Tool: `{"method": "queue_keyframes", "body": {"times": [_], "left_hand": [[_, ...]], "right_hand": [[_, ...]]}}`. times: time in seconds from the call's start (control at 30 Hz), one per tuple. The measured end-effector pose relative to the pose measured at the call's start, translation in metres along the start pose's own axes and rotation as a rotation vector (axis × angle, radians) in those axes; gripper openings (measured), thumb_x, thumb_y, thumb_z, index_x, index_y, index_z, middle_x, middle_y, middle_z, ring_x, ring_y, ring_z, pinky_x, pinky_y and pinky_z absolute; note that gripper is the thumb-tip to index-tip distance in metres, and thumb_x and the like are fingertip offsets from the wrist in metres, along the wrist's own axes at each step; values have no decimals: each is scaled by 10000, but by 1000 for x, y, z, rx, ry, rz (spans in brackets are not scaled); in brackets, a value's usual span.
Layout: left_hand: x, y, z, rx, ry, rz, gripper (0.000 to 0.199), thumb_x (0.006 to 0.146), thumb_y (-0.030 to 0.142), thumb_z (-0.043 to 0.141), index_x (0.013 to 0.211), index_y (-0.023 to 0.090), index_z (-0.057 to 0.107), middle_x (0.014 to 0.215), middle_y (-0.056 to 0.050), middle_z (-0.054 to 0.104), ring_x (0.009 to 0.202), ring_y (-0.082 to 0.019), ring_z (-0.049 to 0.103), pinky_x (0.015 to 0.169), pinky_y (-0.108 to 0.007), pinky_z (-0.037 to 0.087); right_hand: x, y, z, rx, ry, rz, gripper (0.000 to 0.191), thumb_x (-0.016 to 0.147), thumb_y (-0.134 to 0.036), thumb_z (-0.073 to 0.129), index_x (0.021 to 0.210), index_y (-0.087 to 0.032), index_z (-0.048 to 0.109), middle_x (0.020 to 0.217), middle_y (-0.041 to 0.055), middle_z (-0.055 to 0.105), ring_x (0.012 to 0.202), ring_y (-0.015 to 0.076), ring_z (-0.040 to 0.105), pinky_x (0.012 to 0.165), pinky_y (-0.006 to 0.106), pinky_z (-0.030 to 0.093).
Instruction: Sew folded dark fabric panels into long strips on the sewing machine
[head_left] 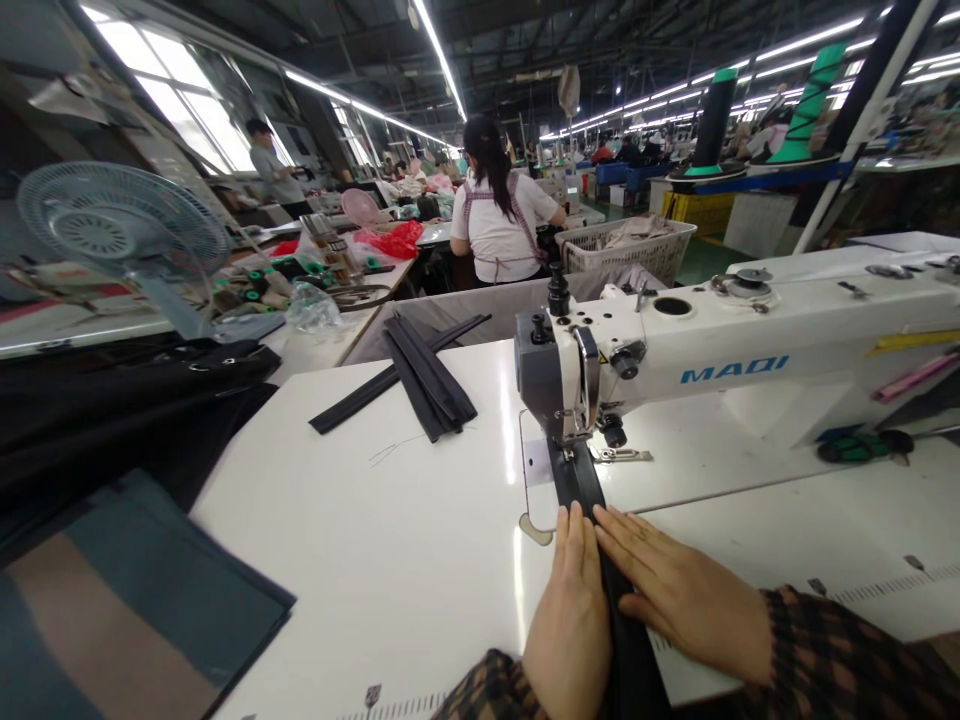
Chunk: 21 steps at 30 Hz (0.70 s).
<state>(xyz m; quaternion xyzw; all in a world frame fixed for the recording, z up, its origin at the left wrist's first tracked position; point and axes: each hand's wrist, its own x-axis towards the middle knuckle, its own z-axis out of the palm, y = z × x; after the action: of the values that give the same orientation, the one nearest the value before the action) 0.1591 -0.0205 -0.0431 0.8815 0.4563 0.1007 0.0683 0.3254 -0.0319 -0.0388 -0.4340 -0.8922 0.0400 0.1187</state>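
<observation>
A long black fabric strip point(581, 478) runs from the front edge of the table up under the presser foot of a white sewing machine point(660, 350). My left hand point(571, 610) lies on the strip's left side, fingers stretched out toward the needle. From the right, my right hand point(679, 580) rests flat along the strip's other edge, its fingers extended and fingertips close to the left ones. Both hands press on the strip without wrapping round it. Several finished-looking black strips point(427, 380) lie crossed on the white tabletop at the upper left, near a loose thread.
A grey fan point(112, 230) stands at left beside dark fabric and a blue-grey folded piece point(142, 580). A co-worker point(499, 210) sits ahead, near a white basket point(637, 250). Thread cones point(814, 105) stand at upper right. A metal guide point(622, 455) lies beside the needle.
</observation>
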Motion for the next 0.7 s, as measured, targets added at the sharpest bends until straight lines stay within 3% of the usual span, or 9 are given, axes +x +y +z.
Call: {"method": "queue_keyframes", "body": {"times": [0.3,0.7], "left_hand": [[30,-13,0,116,-14,34,597,672,-88,251,1261,-17,315,1343,-207,302,1267,-260,137,1005,-418,326],[47,-17,13,203,71,-5,557,696,-82,256,1248,-29,309,1323,-222,331,1263,-255,212,999,-420,340]], "right_hand": [[17,13,5,83,9,32,551,845,-229,385,1348,-103,196,1405,101,205,1277,196,186,1036,365,260],[29,18,8,122,68,59,521,861,-251,365,1342,-112,221,1383,110,263,1270,200,215,1026,388,285]]}}
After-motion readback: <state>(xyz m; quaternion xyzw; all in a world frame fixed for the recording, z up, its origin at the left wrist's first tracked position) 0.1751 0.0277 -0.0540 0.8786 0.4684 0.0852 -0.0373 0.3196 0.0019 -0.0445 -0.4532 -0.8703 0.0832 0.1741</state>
